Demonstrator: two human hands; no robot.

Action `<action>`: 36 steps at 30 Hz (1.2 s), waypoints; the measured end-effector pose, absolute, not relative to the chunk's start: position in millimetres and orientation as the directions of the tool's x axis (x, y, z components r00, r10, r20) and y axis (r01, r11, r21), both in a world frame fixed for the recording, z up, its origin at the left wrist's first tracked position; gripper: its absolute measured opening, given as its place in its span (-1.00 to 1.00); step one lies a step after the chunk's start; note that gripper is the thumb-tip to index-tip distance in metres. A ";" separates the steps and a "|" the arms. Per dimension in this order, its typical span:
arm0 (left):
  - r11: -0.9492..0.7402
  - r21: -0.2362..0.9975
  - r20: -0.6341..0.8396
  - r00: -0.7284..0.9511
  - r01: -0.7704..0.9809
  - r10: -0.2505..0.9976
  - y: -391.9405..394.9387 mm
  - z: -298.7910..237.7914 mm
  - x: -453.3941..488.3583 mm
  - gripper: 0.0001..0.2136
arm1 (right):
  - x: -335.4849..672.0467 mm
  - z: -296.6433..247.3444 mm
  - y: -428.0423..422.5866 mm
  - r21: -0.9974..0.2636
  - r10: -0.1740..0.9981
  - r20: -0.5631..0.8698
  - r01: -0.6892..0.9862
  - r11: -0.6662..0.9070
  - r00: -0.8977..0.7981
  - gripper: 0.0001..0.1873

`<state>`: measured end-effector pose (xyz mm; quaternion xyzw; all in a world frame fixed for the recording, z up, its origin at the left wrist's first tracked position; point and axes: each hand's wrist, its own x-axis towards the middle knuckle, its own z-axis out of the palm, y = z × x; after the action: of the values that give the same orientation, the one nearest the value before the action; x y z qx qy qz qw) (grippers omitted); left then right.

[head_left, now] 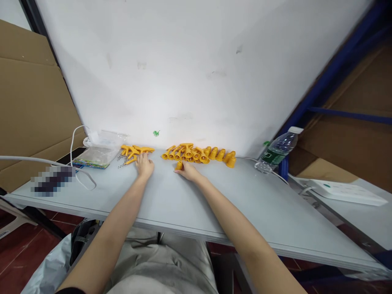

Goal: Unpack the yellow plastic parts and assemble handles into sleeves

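My left hand [144,165] reaches to a small group of yellow T-shaped handles [133,152] with metal spiral ends. Its fingers are stretched out at the handles' near edge; whether they grip one I cannot make out. In my right hand [190,171] is a small yellow cone-shaped cup [179,165], pinched between thumb and fingers just above the tabletop. Right behind it lies a row of yellow T-handled pieces with cup ends [186,153]. Several loose yellow cups [220,154] stand at the right end of that row.
The grey table [177,200] backs onto a white panel [190,81]. Clear plastic bags [102,149], a white cable [73,141] and a pixelated dark object [53,181] lie left. A tilted water bottle [277,151] and a white power strip [349,192] are right.
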<state>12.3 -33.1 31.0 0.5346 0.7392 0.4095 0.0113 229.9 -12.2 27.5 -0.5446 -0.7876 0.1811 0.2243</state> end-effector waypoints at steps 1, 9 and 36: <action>0.144 0.629 0.402 -0.478 0.764 0.781 -32.5 33.5 8.2 -0.64 | 226.0 27.8 -9.0 -0.530 0.947 0.145 0.786 0.319 -0.286 -0.70; 0.308 0.679 0.261 -0.611 0.667 0.748 -26.0 35.6 -16.7 -0.72 | 205.1 21.7 -2.5 -0.524 0.976 0.182 0.828 0.200 -0.120 -0.68; 0.079 0.668 0.495 -0.521 0.740 0.695 -33.2 43.2 -15.0 -0.81 | 211.4 19.3 -19.1 -0.547 0.936 0.307 0.773 0.321 -0.171 -0.77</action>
<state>-15.0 -33.2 43.2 0.4887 0.7343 0.4706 -0.0239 211.4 -19.1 19.3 -0.5671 -0.7534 0.1338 0.3047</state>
